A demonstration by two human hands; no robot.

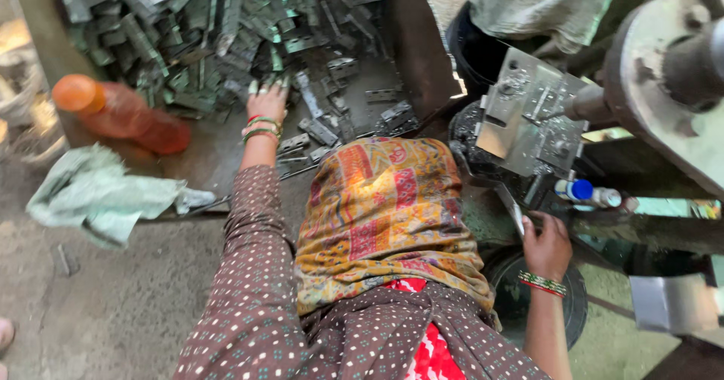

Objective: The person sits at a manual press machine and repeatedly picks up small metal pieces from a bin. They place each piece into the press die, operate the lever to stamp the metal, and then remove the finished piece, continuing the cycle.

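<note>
Reaching far across the dark tray, the left hand [268, 99] lies flat with fingers spread on the near edge of a heap of grey-green flat metal hinge pieces [226, 26] — touching them, not closed on any one. The heap fills the far left of the scene, with loose pieces scattered toward the right of the tray. The right hand [546, 244] is near and to the right, fingers curled round a thin strip of pale metal [513, 210] just under the grey steel press fixture [528, 124]. A patterned orange-and-yellow cloth [385, 214] covers the lap between the two arms. An orange plastic bottle [121, 112] lies left of the heap — nearer, a crumpled pale green rag [98, 195].
</note>
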